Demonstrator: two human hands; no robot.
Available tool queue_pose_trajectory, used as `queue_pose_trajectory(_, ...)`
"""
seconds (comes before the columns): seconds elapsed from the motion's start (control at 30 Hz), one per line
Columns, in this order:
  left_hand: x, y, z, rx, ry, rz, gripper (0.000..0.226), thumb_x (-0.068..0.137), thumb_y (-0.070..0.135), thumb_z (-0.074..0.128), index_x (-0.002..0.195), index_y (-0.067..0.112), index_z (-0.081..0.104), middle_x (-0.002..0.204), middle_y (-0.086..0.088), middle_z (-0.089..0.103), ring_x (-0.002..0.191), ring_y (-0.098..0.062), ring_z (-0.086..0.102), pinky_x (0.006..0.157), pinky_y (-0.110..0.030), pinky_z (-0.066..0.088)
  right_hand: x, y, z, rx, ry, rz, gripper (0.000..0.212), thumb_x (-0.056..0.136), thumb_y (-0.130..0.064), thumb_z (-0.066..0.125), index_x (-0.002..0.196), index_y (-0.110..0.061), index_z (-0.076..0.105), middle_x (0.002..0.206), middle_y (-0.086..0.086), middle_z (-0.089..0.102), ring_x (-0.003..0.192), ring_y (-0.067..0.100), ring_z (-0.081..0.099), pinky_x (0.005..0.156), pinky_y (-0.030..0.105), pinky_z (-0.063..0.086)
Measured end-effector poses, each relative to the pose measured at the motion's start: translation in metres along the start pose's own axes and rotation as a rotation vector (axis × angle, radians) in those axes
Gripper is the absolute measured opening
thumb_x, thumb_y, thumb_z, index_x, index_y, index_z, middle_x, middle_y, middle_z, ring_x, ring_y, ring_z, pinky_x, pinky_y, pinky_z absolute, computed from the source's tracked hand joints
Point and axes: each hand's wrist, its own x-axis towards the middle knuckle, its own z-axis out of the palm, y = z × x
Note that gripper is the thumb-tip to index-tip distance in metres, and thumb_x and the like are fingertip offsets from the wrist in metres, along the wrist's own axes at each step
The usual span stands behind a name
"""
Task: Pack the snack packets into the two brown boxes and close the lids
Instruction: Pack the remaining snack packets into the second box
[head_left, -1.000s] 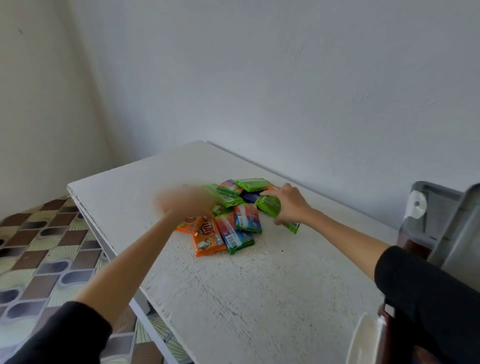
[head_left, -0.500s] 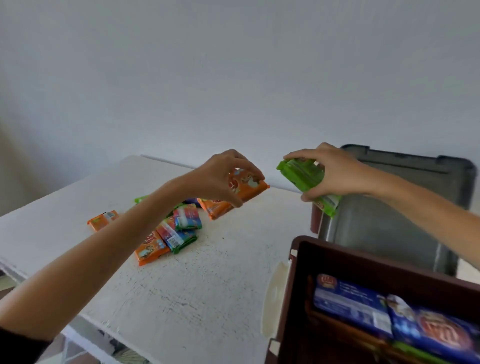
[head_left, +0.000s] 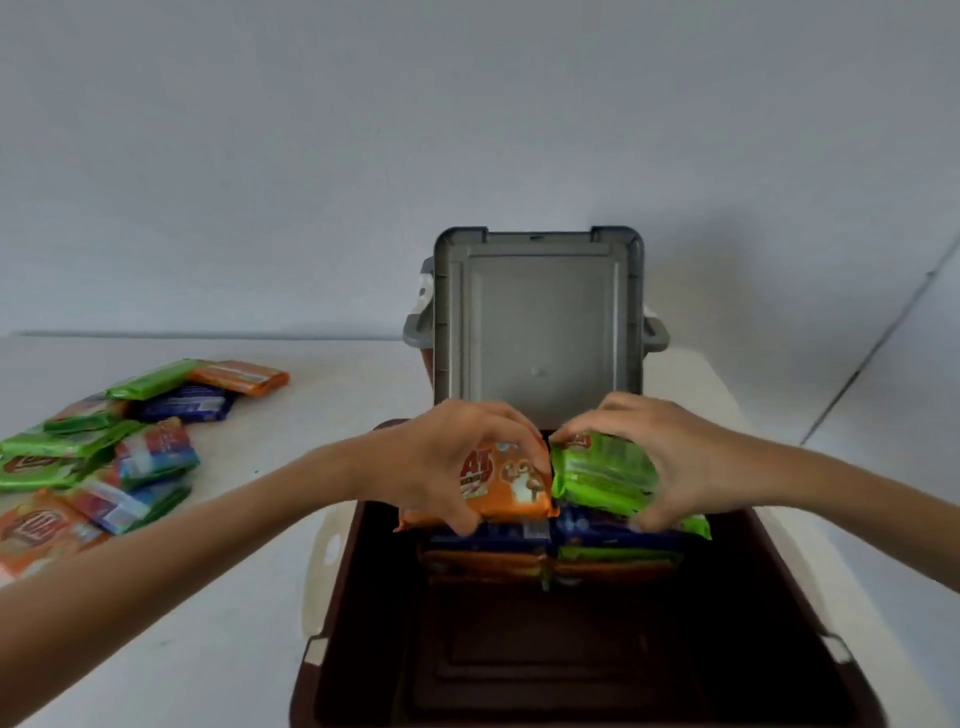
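A brown box (head_left: 332, 644) stands open right below me, its grey lid (head_left: 540, 322) upright behind it. My left hand (head_left: 441, 457) grips an orange snack packet (head_left: 511, 480) and my right hand (head_left: 670, 452) grips a green snack packet (head_left: 597, 475). Both packets sit side by side over the far end of the box, on top of a stack of blue, green and orange packets (head_left: 550, 545). The near part of the box floor is bare. A second brown box is not in view.
A heap of loose packets (head_left: 104, 452) in green, orange and blue lies on the white table (head_left: 234, 623) at the left. A plain wall rises just behind the box. White latch handles (head_left: 324, 551) stick out from the box sides.
Both hands carried their packets from the heap over to the box and lowered them onto the stack inside. My view swung right and down onto the box.
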Motion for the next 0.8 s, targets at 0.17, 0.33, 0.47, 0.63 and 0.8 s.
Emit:
queue_pose_trajectory(0.17,0.011,-0.003,0.029,0.193,-0.083,-0.036,0.065,0.071,0.015,0.073,0.129,0.026,0.046,0.133,0.010,0.043,0.120,-0.001,0.038,0.098,-0.002,0.028,-0.007,0.006,0.033,-0.075,0.056,-0.053,0.076,0.069,-0.019,0.074,0.135,-0.033,0.039,0.122,-0.010,0.043,0.114,0.011,0.041,0.097,0.027,0.040)
queue_pose_trajectory(0.33,0.020,0.002,0.033,0.325,-0.048,-0.090,0.070,0.073,0.030,0.075,0.136,0.024,0.044,0.137,0.009,0.045,0.125,-0.003,0.041,0.103,-0.016,0.032,-0.008,0.010,0.028,-0.085,0.054,-0.056,0.069,0.069,-0.037,0.077,0.132,-0.027,0.050,0.131,-0.012,0.051,0.120,0.003,0.045,0.100,0.015,0.032)
queue_pose_trajectory(0.47,0.025,0.004,0.034,0.409,-0.067,-0.100,0.068,0.076,0.030,0.073,0.137,0.025,0.043,0.144,0.010,0.041,0.128,-0.006,0.041,0.105,-0.021,0.034,-0.006,0.004,0.028,-0.152,0.042,-0.053,0.071,0.072,-0.039,0.074,0.136,-0.029,0.045,0.137,-0.011,0.047,0.126,0.006,0.042,0.106,0.021,0.032)
queue_pose_trajectory(0.63,0.021,0.006,0.032,0.394,-0.076,-0.105,0.066,0.077,0.034,0.071,0.137,0.026,0.044,0.142,0.009,0.045,0.125,-0.007,0.047,0.106,-0.026,0.038,-0.002,-0.003,0.019,-0.231,0.012,-0.069,0.062,0.079,-0.044,0.066,0.135,-0.032,0.045,0.134,-0.014,0.049,0.123,0.006,0.043,0.100,0.027,0.040)
queue_pose_trajectory(0.8,0.001,0.006,0.005,0.262,0.143,-0.127,0.046,0.080,0.030,0.069,0.124,0.023,0.059,0.120,0.008,0.064,0.105,-0.001,0.059,0.087,-0.008,0.044,0.015,-0.019,-0.010,-0.084,0.103,-0.104,0.047,0.080,-0.044,0.065,0.124,-0.031,0.057,0.120,-0.014,0.061,0.110,0.001,0.056,0.092,0.020,0.045)
